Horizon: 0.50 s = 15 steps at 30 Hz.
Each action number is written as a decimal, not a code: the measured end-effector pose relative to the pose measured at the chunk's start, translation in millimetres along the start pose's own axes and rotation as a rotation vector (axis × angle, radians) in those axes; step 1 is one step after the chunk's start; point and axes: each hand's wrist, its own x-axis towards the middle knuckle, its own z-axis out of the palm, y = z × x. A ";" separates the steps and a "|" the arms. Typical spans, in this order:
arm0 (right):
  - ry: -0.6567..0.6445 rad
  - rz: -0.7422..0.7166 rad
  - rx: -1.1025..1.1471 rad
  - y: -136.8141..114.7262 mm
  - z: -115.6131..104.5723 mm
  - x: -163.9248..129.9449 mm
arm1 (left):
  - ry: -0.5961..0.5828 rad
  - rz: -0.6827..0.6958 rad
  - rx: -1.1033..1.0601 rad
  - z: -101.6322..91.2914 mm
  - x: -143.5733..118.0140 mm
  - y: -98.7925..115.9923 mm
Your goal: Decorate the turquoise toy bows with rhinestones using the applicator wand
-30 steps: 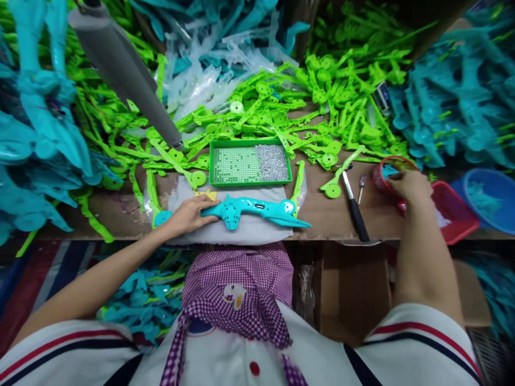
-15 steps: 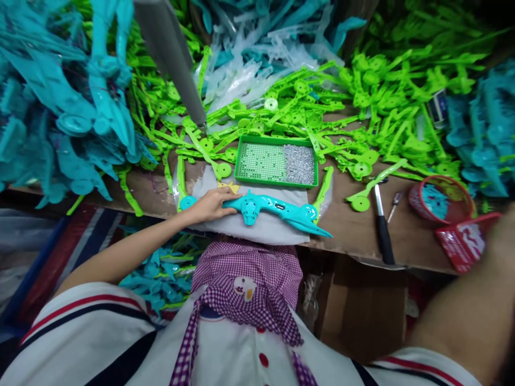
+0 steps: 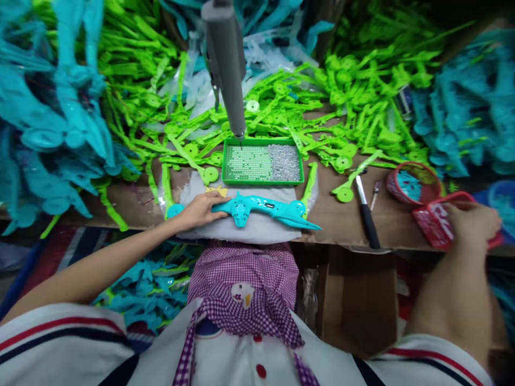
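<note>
My left hand [image 3: 203, 210] grips the left end of a turquoise plastic toy part [image 3: 261, 206], which lies on a pale grey cloth [image 3: 241, 233]. The part has a head-like piece and a long pointed tail end. At the far right, my right hand [image 3: 475, 222] reaches into a red plastic basket [image 3: 432, 222]; its fingers are mostly hidden and blurred. Behind the toy part stands a green tray [image 3: 261, 183] with a holed plate and a heap of small silvery screws [image 3: 285, 163]. A grey electric screwdriver [image 3: 229, 69] hangs with its tip over the tray.
Lime-green plastic pieces [image 3: 257, 115] pile up behind the tray. Turquoise parts stack at left [image 3: 44, 112] and right [image 3: 466, 102]. A black-handled knife [image 3: 367, 217], a small screwdriver [image 3: 375, 194] and a round red basket [image 3: 416, 185] lie on the right of the bench.
My right hand has moved down and left into the red basket. The view has shifted, and the hanging screwdriver has swung right to above the tray. My left hand keeps its grip.
</note>
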 end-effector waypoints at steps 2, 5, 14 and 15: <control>-0.048 0.221 -0.088 -24.9 -8.5 0.5 | 0.006 0.001 -0.001 -0.1 0.4 -1.9; -0.306 0.065 -0.027 -65.5 -7.1 2.9 | 0.015 -0.003 -0.002 0.3 0.7 -2.8; -0.399 0.059 0.001 -90.6 39.1 10.8 | 0.006 -0.029 -0.006 2.0 -0.2 4.4; -0.362 0.060 0.028 -87.0 40.9 11.0 | 0.002 -0.033 -0.006 1.8 0.0 4.6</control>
